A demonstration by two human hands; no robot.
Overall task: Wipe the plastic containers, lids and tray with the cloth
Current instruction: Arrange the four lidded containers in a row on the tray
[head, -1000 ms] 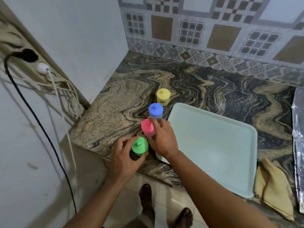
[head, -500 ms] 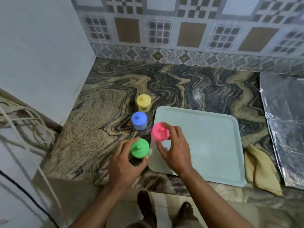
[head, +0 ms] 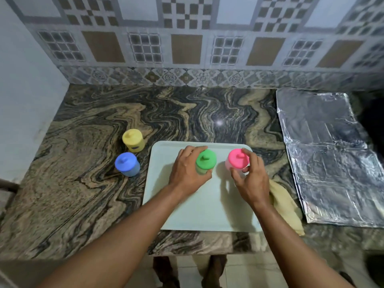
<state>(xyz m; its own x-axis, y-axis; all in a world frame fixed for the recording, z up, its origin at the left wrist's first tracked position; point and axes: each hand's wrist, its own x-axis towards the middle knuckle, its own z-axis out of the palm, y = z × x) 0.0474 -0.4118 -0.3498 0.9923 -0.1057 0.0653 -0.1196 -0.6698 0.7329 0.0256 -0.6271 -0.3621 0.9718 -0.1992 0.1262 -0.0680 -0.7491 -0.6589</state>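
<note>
A yellow-lidded container (head: 133,140) and a blue-lidded container (head: 127,164) stand on the marbled tabletop (head: 72,183), left of the pale tray (head: 205,210). Crinkled foil (head: 330,163) lies at right, a yellow cloth (head: 285,206) beside the tray. Over the tray, the left hand (head: 187,173) grips the green-lidded container (head: 205,161); the right hand (head: 252,179) has its fingers (head: 249,156) curled round the pink-lidded container (head: 238,160).

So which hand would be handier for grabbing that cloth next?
Probably the right hand. The cloth lies beside the tray's right edge, just next to that wrist. The left hand is farther off, gripping the green container, while the right holds the pink one.
</note>
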